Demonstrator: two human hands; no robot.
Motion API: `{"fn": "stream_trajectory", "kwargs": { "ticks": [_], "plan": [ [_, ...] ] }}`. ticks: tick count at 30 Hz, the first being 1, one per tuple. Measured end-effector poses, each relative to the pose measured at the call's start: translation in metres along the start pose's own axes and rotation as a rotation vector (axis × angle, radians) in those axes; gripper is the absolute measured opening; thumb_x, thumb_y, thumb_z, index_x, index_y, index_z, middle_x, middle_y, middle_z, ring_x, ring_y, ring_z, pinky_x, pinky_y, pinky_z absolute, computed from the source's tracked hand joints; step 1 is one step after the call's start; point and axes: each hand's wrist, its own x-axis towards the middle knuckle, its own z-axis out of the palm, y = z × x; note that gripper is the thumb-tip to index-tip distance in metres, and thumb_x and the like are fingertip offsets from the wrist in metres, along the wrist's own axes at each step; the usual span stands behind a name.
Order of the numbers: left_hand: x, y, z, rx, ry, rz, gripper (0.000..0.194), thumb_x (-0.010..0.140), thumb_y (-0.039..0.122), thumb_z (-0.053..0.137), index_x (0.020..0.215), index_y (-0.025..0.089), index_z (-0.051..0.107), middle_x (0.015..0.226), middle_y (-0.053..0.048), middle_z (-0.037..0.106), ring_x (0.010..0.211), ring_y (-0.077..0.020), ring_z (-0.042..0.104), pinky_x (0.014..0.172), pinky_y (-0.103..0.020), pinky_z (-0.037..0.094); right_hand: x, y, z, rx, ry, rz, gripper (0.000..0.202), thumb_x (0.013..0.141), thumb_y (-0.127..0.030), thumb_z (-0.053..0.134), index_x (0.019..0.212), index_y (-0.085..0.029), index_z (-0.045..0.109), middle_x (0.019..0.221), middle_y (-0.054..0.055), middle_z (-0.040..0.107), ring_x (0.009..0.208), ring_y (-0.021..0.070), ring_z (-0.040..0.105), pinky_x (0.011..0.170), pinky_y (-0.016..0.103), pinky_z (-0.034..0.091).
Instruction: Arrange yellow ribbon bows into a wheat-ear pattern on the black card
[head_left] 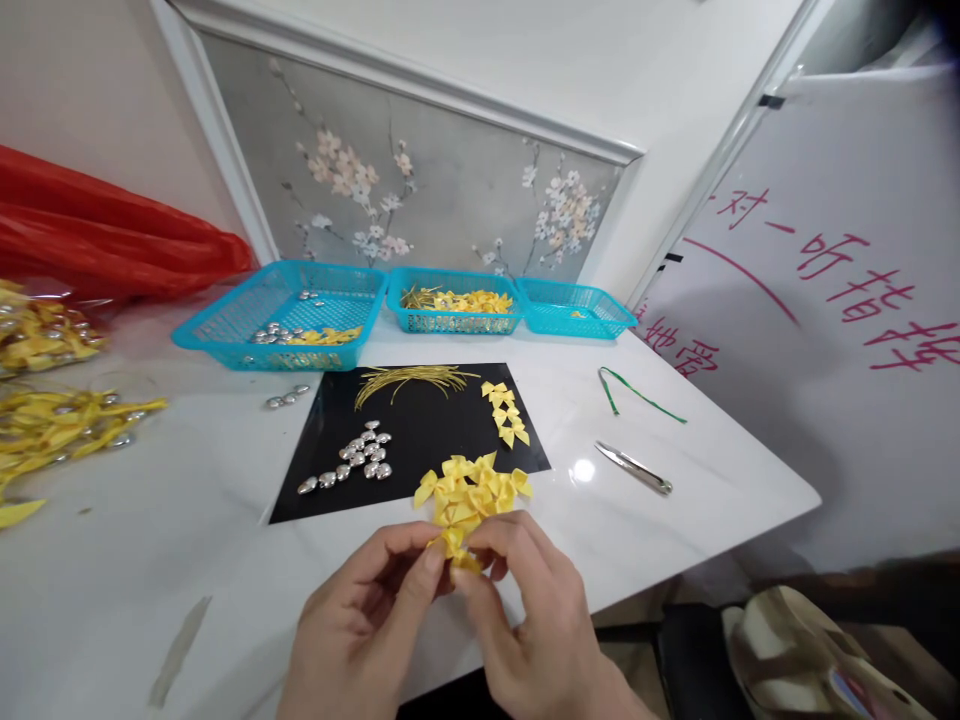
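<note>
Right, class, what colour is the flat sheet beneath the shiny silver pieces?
The sheet is plain black, as the head view shows.

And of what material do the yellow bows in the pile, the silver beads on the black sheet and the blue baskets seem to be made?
Yellow bows: probably satin-like ribbon; the folds look thin and softly shiny. Silver beads: mirror-like finish with bright highlights; metal or coated plastic, I cannot tell. Blue baskets: likely moulded plastic, slightly glossy, with regularly perforated walls.

There are two hands, three blue baskets and one black sheet.
</note>
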Motion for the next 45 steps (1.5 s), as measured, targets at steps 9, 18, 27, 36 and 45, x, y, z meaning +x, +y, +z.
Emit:
{"fn": "stream_trajectory", "kwargs": {
  "ticks": [9,18,27,36,45],
  "plan": [
    [-0.003,0.008,0.003,-0.306,-0.04,-0.212,0.025,0.078,0.041,0.079,0.093,0.025,0.068,0.089,0.002,0.073,0.09,-0.0171,0.07,0.085,-0.023,0.058,0.009,-0.006,-0.006,0.732,-0.102,0.621,0.04,0.094,-0.049,0.065,0.076,-0.014,0.058,0.062,-0.001,0.051,0.055,0.0099,0.042,0.055,0.021,0.036],
    [-0.014,0.008,0.01,-0.014,0.111,0.056,0.024,0.078,0.047,0.075,0.097,0.031,0.072,0.097,0.002,0.075,0.088,-0.0171,0.07,0.079,-0.017,0.057,0.009,-0.006,-0.006,0.553,-0.034,0.559,0.041,0.093,-0.054,0.064,0.079,-0.016,0.059,0.066,-0.001,0.051,0.059,0.0112,0.043,0.055,0.021,0.037],
    [-0.006,0.005,0.008,-0.123,-0.011,-0.004,0.022,0.072,0.037,0.083,0.091,0.03,0.074,0.09,0.003,0.077,0.084,-0.0166,0.071,0.074,-0.016,0.058,0.003,-0.004,-0.002,0.784,0.012,0.623,0.031,0.088,-0.044,0.076,0.08,-0.016,0.066,0.068,-0.002,0.052,0.058,0.0084,0.042,0.055,0.018,0.034],
    [-0.01,0.021,0.007,-0.257,-0.045,-0.27,0.055,0.073,0.038,0.082,0.12,0.035,0.054,0.085,0.007,0.076,0.074,-0.0111,0.065,0.073,-0.016,0.052,0.005,0.004,-0.007,1.045,-0.053,0.807,0.037,0.083,-0.048,0.081,0.083,-0.016,0.062,0.073,0.0,0.053,0.063,0.0099,0.046,0.053,0.017,0.034],
    [-0.002,0.002,-0.012,0.072,-0.259,-0.079,0.056,0.087,0.048,0.067,0.133,0.034,0.038,0.091,0.002,0.075,0.083,-0.0171,0.07,0.077,-0.024,0.054,0.023,-0.005,-0.03,0.41,-0.284,0.523,0.03,0.093,-0.042,0.066,0.081,-0.015,0.063,0.073,0.0,0.056,0.065,0.012,0.047,0.058,0.023,0.034]
  ]
}}
